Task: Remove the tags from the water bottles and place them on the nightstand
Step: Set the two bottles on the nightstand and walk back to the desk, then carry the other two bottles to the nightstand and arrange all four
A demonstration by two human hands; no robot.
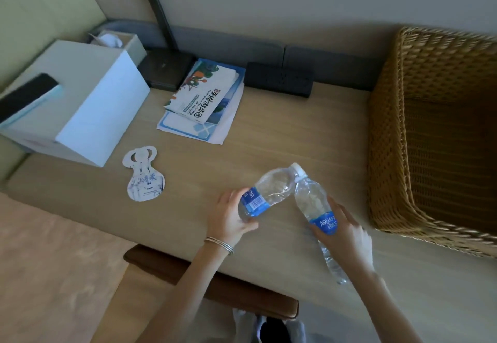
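Note:
Two clear water bottles with blue labels are held above the wooden nightstand (295, 133), their necks meeting at a white cap (299, 168). My left hand (231, 216) grips the left bottle (266, 195) around its label. My right hand (347, 232) holds the right bottle (314, 208) near its label, with the bottle's base pointing toward me. White tags (144, 174) with blue print lie flat on the nightstand to the left, apart from both hands; they look like two stacked.
A white box (80, 106) with a dark phone (27, 98) on top stands at the left. Brochures (204, 100), a dark box (166, 70) and a black power strip (279, 79) lie at the back. A wicker basket (435, 133) fills the right side. A brown chair back (209, 283) is near me.

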